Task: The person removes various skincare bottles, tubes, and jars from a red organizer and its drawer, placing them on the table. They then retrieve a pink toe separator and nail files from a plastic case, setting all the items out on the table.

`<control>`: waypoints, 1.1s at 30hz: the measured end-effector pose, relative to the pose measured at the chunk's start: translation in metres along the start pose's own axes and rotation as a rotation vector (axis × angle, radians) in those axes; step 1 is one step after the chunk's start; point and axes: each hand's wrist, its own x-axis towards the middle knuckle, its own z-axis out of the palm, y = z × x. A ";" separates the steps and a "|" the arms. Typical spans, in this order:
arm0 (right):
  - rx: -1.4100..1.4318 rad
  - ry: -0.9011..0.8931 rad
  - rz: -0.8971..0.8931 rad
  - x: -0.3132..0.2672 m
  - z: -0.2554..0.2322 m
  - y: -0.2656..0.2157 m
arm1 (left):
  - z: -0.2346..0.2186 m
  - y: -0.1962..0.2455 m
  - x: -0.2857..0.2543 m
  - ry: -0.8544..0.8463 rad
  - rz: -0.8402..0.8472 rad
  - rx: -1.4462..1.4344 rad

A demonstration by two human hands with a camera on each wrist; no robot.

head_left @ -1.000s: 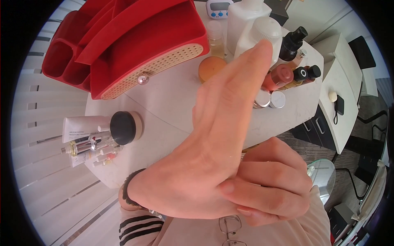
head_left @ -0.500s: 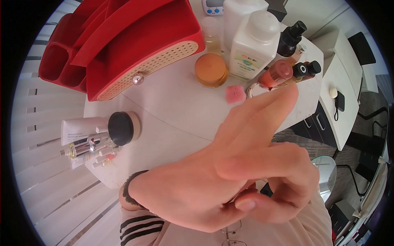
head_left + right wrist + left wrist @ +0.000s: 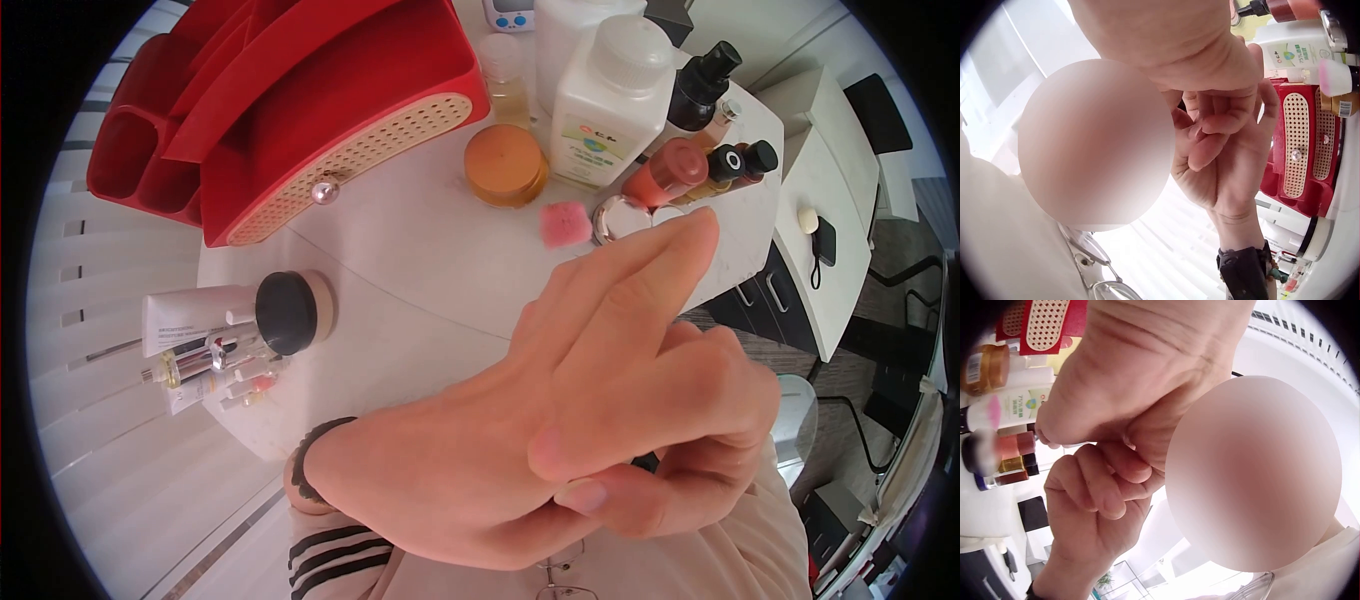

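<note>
The left hand [image 3: 470, 430], back upward and a dark band at its wrist, reaches across the lower middle of the head view with its fingers extended. From the right, the right hand [image 3: 690, 440] pinches the left hand near the thumb side, its fingertips against the skin. In the left wrist view the right hand [image 3: 1094, 506] has bent fingers touching the left hand [image 3: 1141, 369]. The right wrist view shows the left hand [image 3: 1232, 165] behind the fingers of the right hand [image 3: 1172, 50]. The hands' overlap hides part of the contact.
A red organizer [image 3: 330, 110] stands upper left. A black-lidded jar [image 3: 287, 313] and tubes [image 3: 195, 312] lie at left. Beyond the hands are an orange-lidded jar [image 3: 503, 165], pink cube [image 3: 566, 225], white bottle [image 3: 610, 110] and several small bottles.
The left hand's fingertips have swung down and right, uncovering the white bottle and pink cube. The right hand's fingers have shifted their hold on the left hand. The view has moved slightly.
</note>
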 end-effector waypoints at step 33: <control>0.274 -0.032 -0.060 0.021 0.005 0.013 | 0.078 -0.048 0.016 0.837 0.270 -0.004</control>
